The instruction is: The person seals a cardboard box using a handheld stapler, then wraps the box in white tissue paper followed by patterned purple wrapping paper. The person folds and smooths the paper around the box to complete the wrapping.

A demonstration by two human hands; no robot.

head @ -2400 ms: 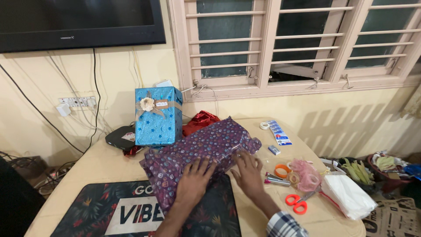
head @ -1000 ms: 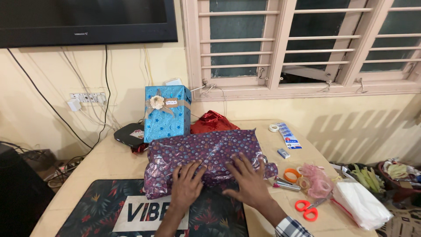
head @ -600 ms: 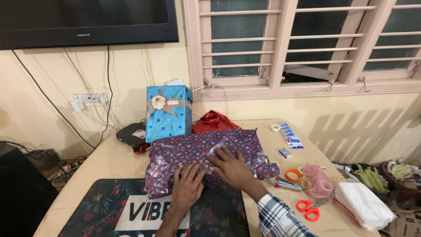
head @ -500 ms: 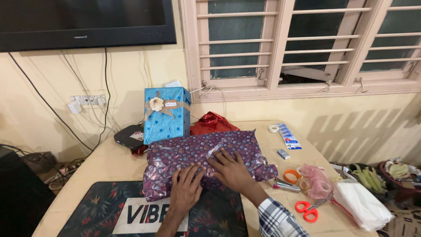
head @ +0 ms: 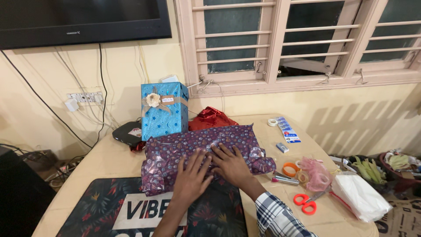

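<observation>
The left hand [head: 191, 175] has joined the right hand [head: 231, 163], fingers spread flat on the purple parcel [head: 199, 151]; red scissors [head: 305, 203] lie nearby.

A rounded beige worktop [head: 109, 164] carries a dark floral mat [head: 114, 208] at 7 o'clock, a purple patterned wrapped parcel [head: 197, 149] at centre, and a tall blue starred gift box [head: 163, 112] at 11 o'clock. Red-handled scissors [head: 306, 202], an orange tape ring [head: 290, 169] and folded white paper [head: 359, 197] lie at 4 o'clock.
</observation>
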